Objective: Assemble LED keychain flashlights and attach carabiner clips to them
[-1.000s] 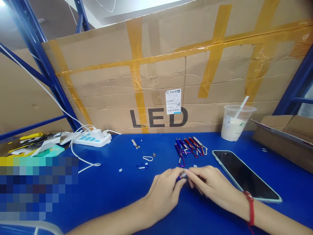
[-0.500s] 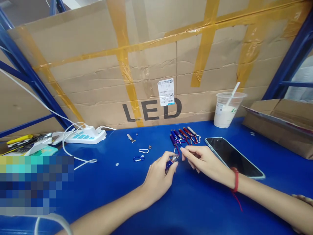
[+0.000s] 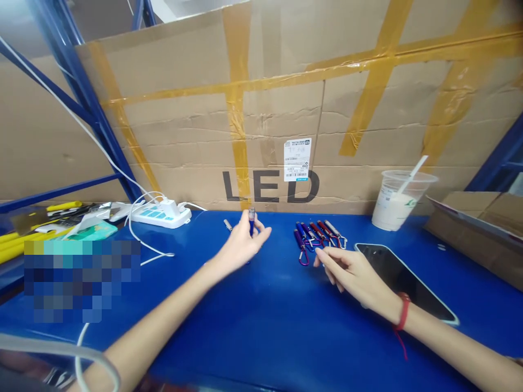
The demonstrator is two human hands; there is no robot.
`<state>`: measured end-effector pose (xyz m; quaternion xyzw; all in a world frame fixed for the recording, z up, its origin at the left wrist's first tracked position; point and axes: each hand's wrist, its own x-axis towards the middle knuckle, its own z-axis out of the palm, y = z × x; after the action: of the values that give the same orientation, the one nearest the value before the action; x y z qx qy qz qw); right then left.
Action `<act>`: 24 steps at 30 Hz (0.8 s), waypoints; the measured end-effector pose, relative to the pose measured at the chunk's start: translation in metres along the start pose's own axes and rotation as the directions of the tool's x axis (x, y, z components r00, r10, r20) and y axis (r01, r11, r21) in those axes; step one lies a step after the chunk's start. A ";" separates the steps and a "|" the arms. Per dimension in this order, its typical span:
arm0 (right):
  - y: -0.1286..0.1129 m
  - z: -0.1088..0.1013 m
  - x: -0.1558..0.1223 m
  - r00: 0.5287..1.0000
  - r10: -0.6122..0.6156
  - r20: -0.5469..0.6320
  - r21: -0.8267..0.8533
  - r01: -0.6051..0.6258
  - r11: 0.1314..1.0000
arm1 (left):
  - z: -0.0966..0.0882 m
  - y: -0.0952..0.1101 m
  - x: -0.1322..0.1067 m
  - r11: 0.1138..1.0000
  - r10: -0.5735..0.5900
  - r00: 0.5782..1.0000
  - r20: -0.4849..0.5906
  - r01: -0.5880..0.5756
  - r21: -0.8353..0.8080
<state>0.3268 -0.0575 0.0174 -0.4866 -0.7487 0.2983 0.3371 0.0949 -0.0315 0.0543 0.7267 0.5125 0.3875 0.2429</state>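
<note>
Upright in my left hand (image 3: 241, 242) is a small blue flashlight (image 3: 252, 222) with a silver end, gripped between thumb and fingers. The hand is over the table's left part and hides most of the loose pieces there; one small silver tube (image 3: 227, 225) shows beside it. My right hand (image 3: 353, 275) is closed with thumb and forefinger pinched, and what is in the pinch, if anything, is too small to make out. Just beyond it lies a row of several small blue, red and silver flashlights (image 3: 322, 231) with carabiner clips. The nearest blue one (image 3: 299, 239) has a purplish carabiner (image 3: 303, 257).
A phone (image 3: 400, 277) lies beside my right forearm. Behind it stand a plastic cup with a straw (image 3: 394, 204) and an open cardboard box (image 3: 478, 228). A white power strip (image 3: 163, 215) with cables is at the left. A large cardboard sheet (image 3: 183, 141) closes off the back.
My left hand has moved left and away from my right hand, carrying the blue flashlight and turning it upright. My right hand stays near the row, still pinched. The view has shifted slightly left.
</note>
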 end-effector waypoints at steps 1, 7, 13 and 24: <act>0.000 0.001 0.000 1.000 0.003 0.004 0.004 -0.003 1.000 | -0.013 -0.004 0.005 0.999 0.015 0.999 0.050 -0.017 0.041; -0.002 0.003 -0.001 1.000 0.009 0.025 0.008 -0.009 1.000 | -0.055 -0.038 0.002 0.960 -0.158 0.914 0.373 0.053 0.276; -0.006 0.005 0.000 0.998 0.000 0.062 -0.017 0.001 1.000 | -0.048 -0.054 -0.004 0.947 -0.197 0.854 0.481 0.039 0.318; -0.001 0.012 -0.001 0.968 -0.239 0.078 -0.264 0.252 0.931 | 0.015 -0.031 -0.021 0.954 0.128 0.894 0.429 -0.229 0.194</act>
<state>0.3171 -0.0598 0.0114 -0.4239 -0.8448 0.1593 0.2850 0.0866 -0.0393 0.0155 0.8600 0.4236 0.1819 0.2188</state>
